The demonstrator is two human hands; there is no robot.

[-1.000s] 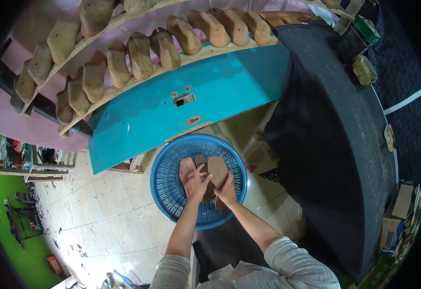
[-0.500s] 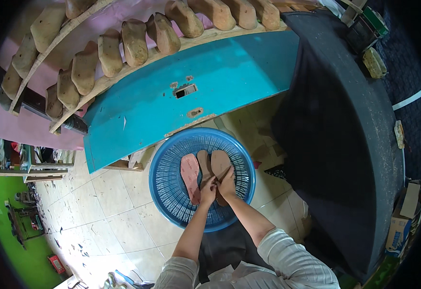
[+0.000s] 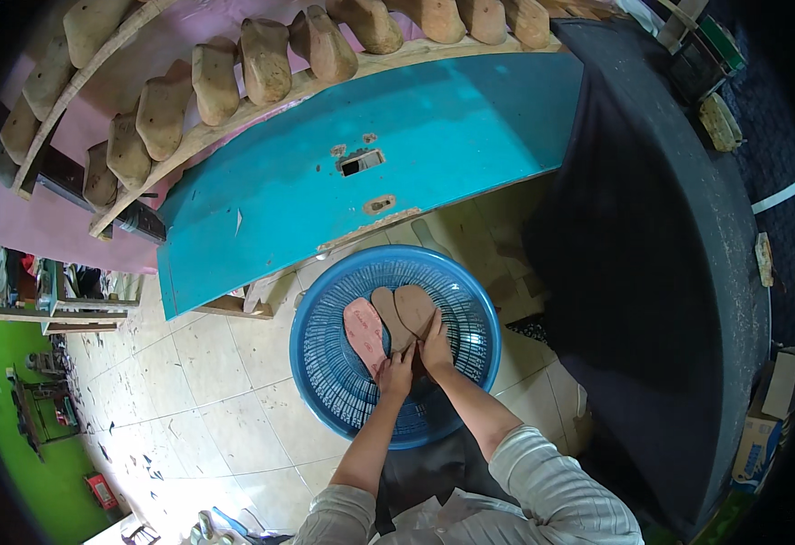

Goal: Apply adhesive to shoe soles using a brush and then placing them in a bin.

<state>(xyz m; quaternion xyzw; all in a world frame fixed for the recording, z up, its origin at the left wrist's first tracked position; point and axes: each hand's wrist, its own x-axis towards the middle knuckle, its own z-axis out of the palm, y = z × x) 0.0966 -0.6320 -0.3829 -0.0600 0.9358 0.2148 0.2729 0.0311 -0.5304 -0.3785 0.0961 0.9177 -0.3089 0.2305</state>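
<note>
Inside a blue plastic basket [image 3: 494, 350] with slotted walls, three shoe soles lie side by side, toes pointing away from me. The leftmost is a pinkish insole [image 3: 364, 325] with faint marks on it. A brown sole [image 3: 389, 313] sits in the middle, partly overlapped by a wider tan-brown sole [image 3: 414, 307] on its right. My right hand [image 3: 436, 350] grips the tan-brown sole along its right edge. My left hand [image 3: 397, 374] closes near the lower end of the middle sole, beside the pinkish insole's heel. My fingers cover the lower ends.
Beyond the basket lies a turquoise door-like panel [image 3: 298, 154] with cut-outs. Wooden shoe lasts [image 3: 266, 64] line shelves above it. Black cloth [image 3: 625, 272] drapes a large surface at right. Scraps litter the tiled floor [image 3: 225, 391] at left; a cardboard box [image 3: 759, 440] stands far right.
The middle and right soles have tilted leftward and now overlap more closely. My left hand has shifted slightly down toward the pinkish insole's heel. The whole view has moved a little.
</note>
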